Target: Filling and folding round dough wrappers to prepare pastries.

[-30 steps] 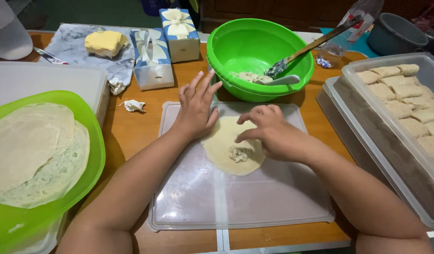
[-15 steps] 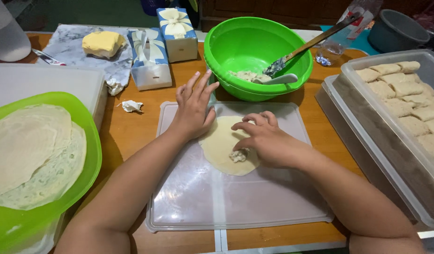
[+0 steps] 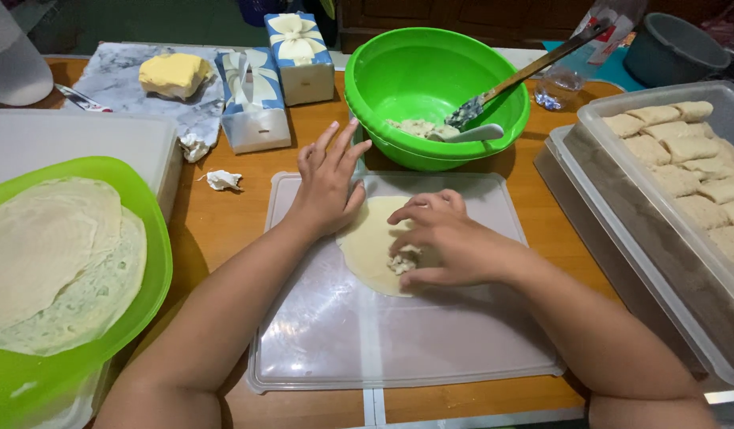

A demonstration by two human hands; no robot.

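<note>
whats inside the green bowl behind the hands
The green bowl holds a small heap of pale filling and two utensils. Its near wall hides the rest of the bottom.
</note>
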